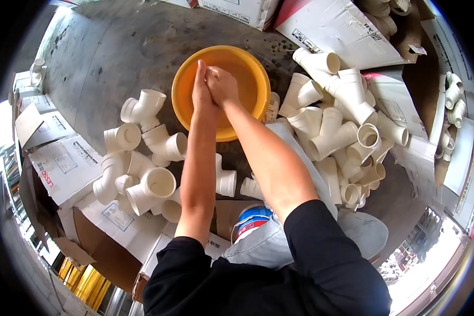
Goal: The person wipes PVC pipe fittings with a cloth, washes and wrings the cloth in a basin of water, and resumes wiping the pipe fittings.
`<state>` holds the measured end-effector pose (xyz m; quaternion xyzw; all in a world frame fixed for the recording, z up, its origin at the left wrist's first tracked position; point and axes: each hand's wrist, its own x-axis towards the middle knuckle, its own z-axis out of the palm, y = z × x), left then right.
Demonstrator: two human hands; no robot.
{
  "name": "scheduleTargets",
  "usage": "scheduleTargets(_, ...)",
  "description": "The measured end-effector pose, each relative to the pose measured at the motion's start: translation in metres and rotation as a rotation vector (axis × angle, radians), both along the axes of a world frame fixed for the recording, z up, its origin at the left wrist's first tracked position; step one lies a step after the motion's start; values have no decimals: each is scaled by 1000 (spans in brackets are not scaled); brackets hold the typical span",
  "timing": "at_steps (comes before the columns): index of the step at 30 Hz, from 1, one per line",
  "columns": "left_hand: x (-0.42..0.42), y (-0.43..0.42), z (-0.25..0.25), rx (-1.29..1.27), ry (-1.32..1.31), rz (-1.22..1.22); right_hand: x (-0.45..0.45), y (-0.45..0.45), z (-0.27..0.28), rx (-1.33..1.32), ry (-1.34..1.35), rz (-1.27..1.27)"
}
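Note:
A yellow plastic basin [263, 84] stands on the floor in front of me, with water in it as far as I can tell. Over its inside, my left hand [201, 89] and my right hand [223, 86] are clasped palm to palm. The skin looks wet. My right fingers curl in against the left hand, and the left thumb points upward. Most of the left fingers are hidden between the hands, so whether anything small lies between them cannot be seen.
White pipe tees and elbows lie heaped to the left [163, 181] and in a larger pile to the right [332, 131]. Cardboard boxes [63, 163] flank both sides, another carton [337, 31] stands behind. A blue and red bucket [254, 217] sits beneath me.

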<state>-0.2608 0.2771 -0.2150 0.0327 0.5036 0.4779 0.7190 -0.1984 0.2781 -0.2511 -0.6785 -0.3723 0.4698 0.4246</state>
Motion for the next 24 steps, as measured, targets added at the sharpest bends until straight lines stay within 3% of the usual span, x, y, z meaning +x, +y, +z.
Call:
scheduleTargets(1, -14, 15, -45, 1, -77, -4, 1, 2, 3, -127, 245, 37)
scheduleTargets(2, -23, 19, -40, -17, -64, -36, 3, 6, 0, -180, 615, -106)
scheduleTargets(5, -14, 26, -19, -137, -32, 32, 2, 12, -27, -57, 721, -380)
scheduleTargets(6, -13, 28, -15, -137, -19, 21, 5, 8, -33, -24, 742, -287)
scheduleTargets(9, -13, 34, -22, -108, 4, 37, 13, -4, -3, -285, 858, -331)
scheduleTargets(14, -8, 36, -16, -122, 95, 113, 19, -11, 4, -346, 1002, -380)
scheduleTargets(17, -6, 30, -19, -107, 23, 146, 14, -11, -1, -391, 1099, -380)
scheduleTargets(19, -7, 28, -36, -3, 69, 115, 7, -9, -11, -358, 1187, -406)
scheduleTargets(21, 9, 11, -39, 228, 461, 78, 14, -11, -19, -318, 1223, -324)
scheduleTargets(22, 8, 8, -52, 340, 467, 46, 17, -11, -26, -307, 1222, -290)
scheduleTargets(24, 7, -10, -63, 418, 562, -186, 24, -12, -33, -268, 1291, -320)
